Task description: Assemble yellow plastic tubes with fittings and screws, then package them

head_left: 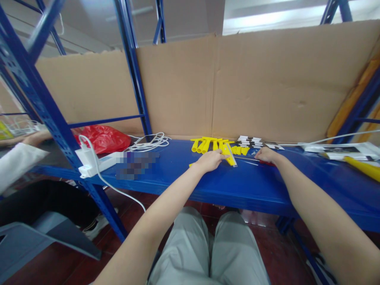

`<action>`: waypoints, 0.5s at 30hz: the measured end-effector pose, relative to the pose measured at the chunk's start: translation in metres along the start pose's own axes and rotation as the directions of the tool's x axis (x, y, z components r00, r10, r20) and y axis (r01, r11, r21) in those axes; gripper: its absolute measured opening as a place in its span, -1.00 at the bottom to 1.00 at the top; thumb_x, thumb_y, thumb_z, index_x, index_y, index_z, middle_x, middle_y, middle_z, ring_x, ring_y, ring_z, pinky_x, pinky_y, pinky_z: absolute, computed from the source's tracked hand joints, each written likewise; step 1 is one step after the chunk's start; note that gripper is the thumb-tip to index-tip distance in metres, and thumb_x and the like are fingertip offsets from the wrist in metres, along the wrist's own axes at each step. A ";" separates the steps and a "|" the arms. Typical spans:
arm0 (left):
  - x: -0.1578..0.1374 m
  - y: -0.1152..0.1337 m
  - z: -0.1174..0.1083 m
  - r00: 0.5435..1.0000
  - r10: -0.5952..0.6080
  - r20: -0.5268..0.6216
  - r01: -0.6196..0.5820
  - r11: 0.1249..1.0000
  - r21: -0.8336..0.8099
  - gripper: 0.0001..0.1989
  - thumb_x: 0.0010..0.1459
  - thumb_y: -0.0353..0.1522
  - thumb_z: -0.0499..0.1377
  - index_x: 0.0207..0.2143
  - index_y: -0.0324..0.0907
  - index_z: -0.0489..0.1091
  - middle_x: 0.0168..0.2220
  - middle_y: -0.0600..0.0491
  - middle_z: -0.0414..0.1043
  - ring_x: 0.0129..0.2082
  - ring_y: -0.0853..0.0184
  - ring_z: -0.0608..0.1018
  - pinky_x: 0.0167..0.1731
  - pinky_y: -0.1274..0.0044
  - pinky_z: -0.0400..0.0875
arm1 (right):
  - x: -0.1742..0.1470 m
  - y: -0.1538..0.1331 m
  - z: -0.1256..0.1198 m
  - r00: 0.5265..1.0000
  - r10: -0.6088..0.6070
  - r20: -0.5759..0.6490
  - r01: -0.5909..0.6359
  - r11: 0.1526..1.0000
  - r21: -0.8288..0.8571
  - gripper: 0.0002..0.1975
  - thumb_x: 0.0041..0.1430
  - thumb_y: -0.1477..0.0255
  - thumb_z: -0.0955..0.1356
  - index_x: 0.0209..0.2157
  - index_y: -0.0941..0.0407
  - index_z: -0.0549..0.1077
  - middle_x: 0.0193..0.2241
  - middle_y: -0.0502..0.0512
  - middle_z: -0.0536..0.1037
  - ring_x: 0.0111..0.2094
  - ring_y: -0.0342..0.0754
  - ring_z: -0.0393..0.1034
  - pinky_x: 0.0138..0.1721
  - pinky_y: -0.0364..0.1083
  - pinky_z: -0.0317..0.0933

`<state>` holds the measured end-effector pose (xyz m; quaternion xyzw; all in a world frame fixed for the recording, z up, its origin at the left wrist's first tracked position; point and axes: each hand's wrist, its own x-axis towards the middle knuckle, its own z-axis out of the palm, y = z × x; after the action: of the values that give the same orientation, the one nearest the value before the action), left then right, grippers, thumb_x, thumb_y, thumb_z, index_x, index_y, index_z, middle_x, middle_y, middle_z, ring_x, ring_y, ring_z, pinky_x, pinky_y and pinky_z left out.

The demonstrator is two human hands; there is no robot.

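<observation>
My left hand point(211, 160) is closed on a yellow scraper point(229, 155) with a pale metal blade strip along its edge. To the right, my right hand point(265, 155) is closed around a red-handled screwdriver point(268, 162); its thin shaft points left toward the scraper. Whether the right fingertips pinch a further small part is too small to tell. Behind my left hand lies a row of yellow scraper handles point(204, 145). Several small yellow pieces point(240, 150) sit between the hands, in front of a stack of black-and-white packets point(249, 141).
The blue shelf point(237, 184) has a cardboard wall point(267, 83) behind it. Leftward are a white power strip point(103, 162), coiled white cable point(151, 141) and a red plastic bag point(105, 138). More packets point(341, 151) and a yellow object point(363, 168) lie right. Another person's sleeve point(18, 164) shows far left.
</observation>
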<state>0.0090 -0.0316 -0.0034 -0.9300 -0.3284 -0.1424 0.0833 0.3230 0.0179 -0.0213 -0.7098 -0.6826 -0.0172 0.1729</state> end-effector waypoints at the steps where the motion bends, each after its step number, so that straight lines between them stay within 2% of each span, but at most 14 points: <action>1: 0.000 -0.001 0.000 1.000 0.008 -0.011 -0.007 1.000 0.005 -0.54 0.29 -0.49 0.00 0.18 -0.09 0.38 0.01 -0.09 0.43 -0.05 0.20 0.54 0.01 0.36 0.40 | 0.000 -0.001 0.000 0.999 0.026 -0.020 -0.026 0.999 -0.024 -0.83 -0.04 0.30 0.42 -0.48 0.12 0.59 -0.52 0.19 0.57 -0.39 0.07 0.49 -0.27 -0.04 0.35; 3: 0.000 -0.003 0.002 0.999 0.017 -0.031 -0.016 1.000 0.017 -0.54 0.30 -0.49 -0.02 0.19 -0.10 0.36 -0.03 -0.09 0.45 -0.10 0.22 0.55 -0.01 0.35 0.42 | -0.002 -0.007 -0.001 0.996 0.086 -0.038 -0.088 0.995 -0.052 -0.84 -0.02 0.32 0.40 -0.45 0.10 0.59 -0.47 0.19 0.59 -0.32 0.08 0.50 -0.22 -0.02 0.35; 5: 0.001 -0.004 0.003 0.999 0.015 -0.051 -0.014 1.000 0.023 -0.54 0.30 -0.50 -0.03 0.19 -0.11 0.36 -0.05 -0.10 0.45 -0.11 0.23 0.55 -0.02 0.35 0.43 | -0.006 -0.019 -0.004 0.996 0.077 -0.047 -0.077 0.997 -0.005 -0.87 -0.02 0.37 0.38 -0.48 0.10 0.57 -0.45 0.17 0.59 -0.28 0.09 0.49 -0.20 -0.01 0.33; 8: 0.002 -0.006 0.004 0.997 0.005 -0.072 -0.003 1.000 0.027 -0.53 0.29 -0.52 -0.04 0.19 -0.13 0.37 -0.02 -0.11 0.44 -0.08 0.24 0.54 -0.02 0.38 0.42 | -0.017 -0.046 -0.009 0.996 -0.066 -0.053 0.076 0.974 0.214 -0.88 -0.02 0.41 0.35 -0.54 0.11 0.51 -0.46 0.13 0.58 -0.31 0.05 0.46 -0.20 -0.04 0.31; 11: 0.002 -0.005 0.006 0.995 -0.001 -0.097 0.004 0.999 0.032 -0.52 0.28 -0.53 -0.04 0.18 -0.11 0.38 0.01 -0.10 0.43 -0.06 0.24 0.53 -0.03 0.40 0.42 | -0.030 -0.074 -0.009 0.959 -0.200 -0.201 0.272 0.852 0.447 -0.85 0.02 0.33 0.33 -0.48 0.10 0.48 -0.38 0.10 0.56 -0.31 0.01 0.42 -0.20 -0.05 0.29; 15: 0.003 -0.004 0.006 0.993 0.001 -0.119 0.003 0.999 0.035 -0.53 0.28 -0.52 -0.04 0.17 -0.10 0.39 -0.01 -0.09 0.44 -0.07 0.23 0.53 -0.05 0.40 0.42 | -0.038 -0.094 -0.003 0.898 -0.353 -0.264 0.441 0.714 0.544 -0.78 0.02 0.22 0.33 -0.50 0.09 0.42 -0.42 0.08 0.48 -0.35 -0.02 0.35 -0.23 -0.03 0.27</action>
<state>0.0094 -0.0254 -0.0079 -0.9181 -0.3258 -0.1918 0.1188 0.2291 -0.0182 -0.0077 -0.4535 -0.7757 0.1093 0.4252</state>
